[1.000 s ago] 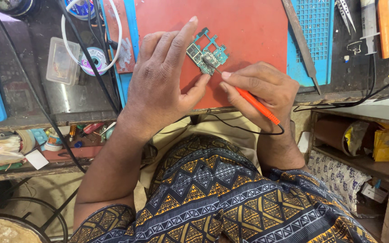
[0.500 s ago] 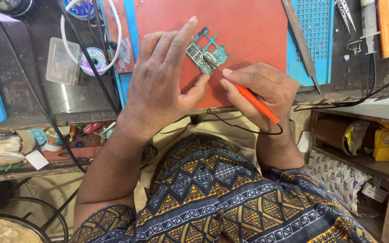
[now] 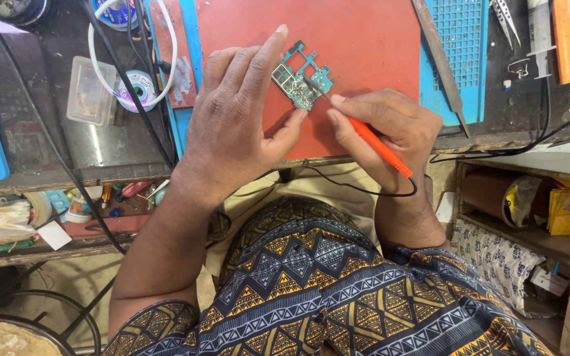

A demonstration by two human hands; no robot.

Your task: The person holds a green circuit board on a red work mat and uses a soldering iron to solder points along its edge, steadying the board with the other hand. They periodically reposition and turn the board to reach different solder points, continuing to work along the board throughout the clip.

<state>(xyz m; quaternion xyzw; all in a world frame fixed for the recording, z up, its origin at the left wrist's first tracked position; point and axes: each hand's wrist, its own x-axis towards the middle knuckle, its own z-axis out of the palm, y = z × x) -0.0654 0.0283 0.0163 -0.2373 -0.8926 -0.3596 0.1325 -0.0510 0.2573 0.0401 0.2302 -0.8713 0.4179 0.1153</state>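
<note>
1. At the far left of the bench, a clear plastic box point(image 3: 91, 91) sits beside a white looped cable point(image 3: 133, 56) and a small round spool point(image 3: 140, 86), all well apart from the hands.
2. The left hand point(image 3: 232, 125) lies palm-down on the red rubber work mat point(image 3: 364, 39), fingers spread apart. The forefinger reaches along the upper left side of the board and the thumb tip presses at its lower edge, so the hand pins the board without closing on it.
3. The small green irregular-shaped circuit board point(image 3: 300, 78) lies flat on the mat between the two hands. It looks thin, very light and stiff, with cut-outs and narrow arms that would likely snap if bent. The tiny parts on its face seem fragile, so it is best held by its bare edges, as the left hand does.
4. The slim orange-handled probe with a metal needle tip point(image 3: 377, 145) touches the board's face. A thin black lead point(image 3: 364, 191) trails from its rear end and would tug on the light tool if snagged.
5. The right hand point(image 3: 390, 132) is clamped on the probe like a pen, thumb and forefinger pinched together near its front.
6. Further right lie a long grey metal file point(image 3: 440, 62), a blue perforated mat point(image 3: 463, 39) and steel tweezers point(image 3: 506, 20).
</note>
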